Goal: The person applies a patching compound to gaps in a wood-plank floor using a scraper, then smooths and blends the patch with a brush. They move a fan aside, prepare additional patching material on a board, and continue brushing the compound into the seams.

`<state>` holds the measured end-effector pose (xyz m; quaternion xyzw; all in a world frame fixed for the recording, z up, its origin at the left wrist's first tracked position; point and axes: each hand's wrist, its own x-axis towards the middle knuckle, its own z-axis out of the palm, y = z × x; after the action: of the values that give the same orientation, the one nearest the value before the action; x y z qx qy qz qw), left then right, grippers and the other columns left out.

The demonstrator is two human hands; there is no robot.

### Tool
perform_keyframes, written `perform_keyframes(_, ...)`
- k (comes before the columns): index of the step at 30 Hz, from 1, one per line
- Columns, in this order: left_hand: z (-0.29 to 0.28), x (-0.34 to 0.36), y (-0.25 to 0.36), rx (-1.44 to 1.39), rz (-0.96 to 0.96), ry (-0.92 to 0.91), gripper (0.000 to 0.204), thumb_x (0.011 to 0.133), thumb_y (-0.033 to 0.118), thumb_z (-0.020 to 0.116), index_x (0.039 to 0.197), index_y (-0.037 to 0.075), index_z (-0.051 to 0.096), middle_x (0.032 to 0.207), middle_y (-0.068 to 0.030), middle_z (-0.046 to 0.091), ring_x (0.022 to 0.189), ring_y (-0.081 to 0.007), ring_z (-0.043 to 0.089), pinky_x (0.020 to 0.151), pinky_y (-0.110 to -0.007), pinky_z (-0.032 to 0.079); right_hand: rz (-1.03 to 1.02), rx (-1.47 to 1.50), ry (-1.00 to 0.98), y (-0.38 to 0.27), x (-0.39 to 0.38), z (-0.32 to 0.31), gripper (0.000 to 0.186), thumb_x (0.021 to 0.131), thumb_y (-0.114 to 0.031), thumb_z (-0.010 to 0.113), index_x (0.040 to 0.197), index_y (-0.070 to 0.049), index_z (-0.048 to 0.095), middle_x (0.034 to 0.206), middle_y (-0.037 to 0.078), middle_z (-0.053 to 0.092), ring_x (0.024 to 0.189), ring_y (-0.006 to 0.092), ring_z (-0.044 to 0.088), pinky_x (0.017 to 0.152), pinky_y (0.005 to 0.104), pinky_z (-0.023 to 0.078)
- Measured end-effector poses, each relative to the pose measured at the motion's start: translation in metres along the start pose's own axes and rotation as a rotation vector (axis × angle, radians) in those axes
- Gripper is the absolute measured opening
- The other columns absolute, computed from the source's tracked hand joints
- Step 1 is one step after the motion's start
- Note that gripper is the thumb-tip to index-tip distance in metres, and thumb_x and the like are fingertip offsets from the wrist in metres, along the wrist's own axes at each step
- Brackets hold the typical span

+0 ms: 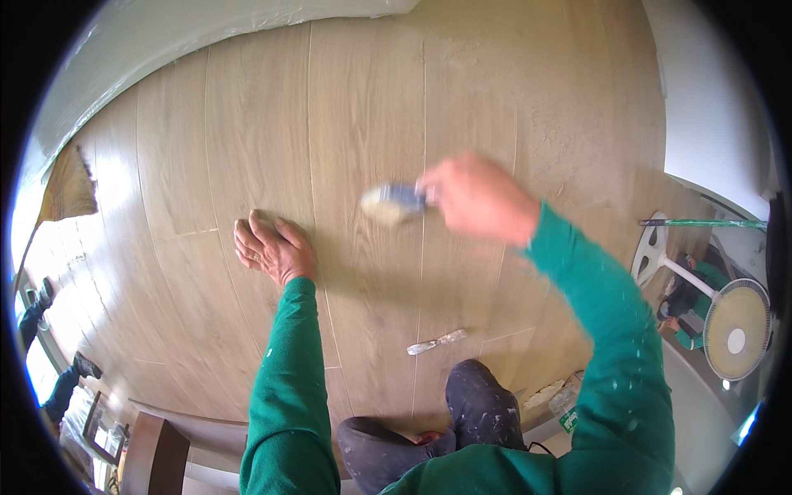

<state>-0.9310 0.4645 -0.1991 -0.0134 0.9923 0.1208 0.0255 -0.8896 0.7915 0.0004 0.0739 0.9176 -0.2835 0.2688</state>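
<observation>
Right hand (480, 196): here it is, out over the boards, fingers closed round the handle end of the brush, knuckles smeared by motion.
Brush (394, 204): pale bristles point to the left, the blue-grey middle blurs, and whether the tips touch the floor I cannot tell.
Left hand (276, 247): holding nothing, palm down on the planks, fingers slightly bent and only a little apart, propping that side, by the look of it.
Floor (363, 107): wood-look planks with pale seams, and a patch of crumbly specks (561, 153) lies off to the upper right, well apart from the bristles.
Scraper (437, 341): a small flat tool, whitish and smeared, lying loose near the knees (483, 396) (nobody has a finger on it).
Stroke in hand: brushing over the planks, I judge, with the right arm doing the work and the left giving support.
Next stroke: it calls, I think, for bristles low and level against the boards, a firm grip, and the left palm clear of the path.
</observation>
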Motion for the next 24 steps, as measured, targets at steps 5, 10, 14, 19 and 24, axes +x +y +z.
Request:
perform_keyframes(5, 0.005, -0.005, 0.018, -0.034, 0.044, -0.032, 0.062, 0.103, 0.038, 0.048, 0.156, 0.009, 0.037, 0.167, -0.0183, 0.023, 0.159, -0.0347, 0.012, 0.128, -0.057, 0.003, 0.210, -0.154, 0.611, 0.133, 0.085, -0.092, 0.023, 0.095, -0.021, 0.068, 0.112, -0.008, 0.077, 0.096, 0.018, 0.077, 0.083, 0.0318, 0.072, 0.078, 0.0418, 0.056)
perform_keyframes(10, -0.002, 0.001, 0.003, 0.005, 0.032, -0.002, 0.061, 0.103, 0.037, 0.049, 0.156, 0.009, 0.038, 0.167, -0.0188, 0.024, 0.158, -0.0358, 0.014, 0.128, -0.057, 0.004, 0.065, -0.141, 0.715, 0.061, 0.064, -0.073, 0.020, 0.094, -0.019, 0.068, 0.108, -0.007, 0.078, 0.092, 0.018, 0.075, 0.080, 0.0332, 0.072, 0.075, 0.0429, 0.056)
perform_keyframes(14, -0.005, 0.002, -0.004, 0.012, 0.037, 0.008, 0.060, 0.103, 0.038, 0.048, 0.155, 0.008, 0.039, 0.165, -0.0199, 0.026, 0.157, -0.0363, 0.016, 0.127, -0.057, 0.005, -0.144, 0.547, 0.224, -0.015, 0.048, 0.021, 0.022, 0.100, -0.015, 0.065, 0.115, -0.004, 0.077, 0.091, 0.014, 0.076, 0.081, 0.0165, 0.069, 0.079, 0.0339, 0.056)
perform_keyframes(19, 0.001, 0.000, 0.009, -0.004, 0.035, 0.000, 0.060, 0.103, 0.039, 0.047, 0.153, 0.006, 0.041, 0.164, -0.0200, 0.027, 0.157, -0.0366, 0.017, 0.127, -0.058, 0.005, 0.028, 0.821, 0.402, -0.001, 0.143, 0.064, 0.024, 0.102, -0.019, 0.065, 0.121, -0.009, 0.076, 0.077, 0.002, 0.070, 0.058, 0.0067, 0.051, 0.052, 0.0290, 0.044)
perform_keyframes(24, 0.001, 0.000, 0.009, 0.005, 0.034, -0.007, 0.060, 0.103, 0.038, 0.047, 0.155, 0.008, 0.039, 0.165, -0.0189, 0.025, 0.157, -0.0370, 0.016, 0.127, -0.058, 0.005, 0.272, 1.160, 0.726, 0.170, 0.126, -0.010, 0.025, 0.101, -0.021, 0.067, 0.122, -0.012, 0.076, 0.079, -0.002, 0.066, 0.051, 0.0050, 0.045, 0.043, 0.0235, 0.036)
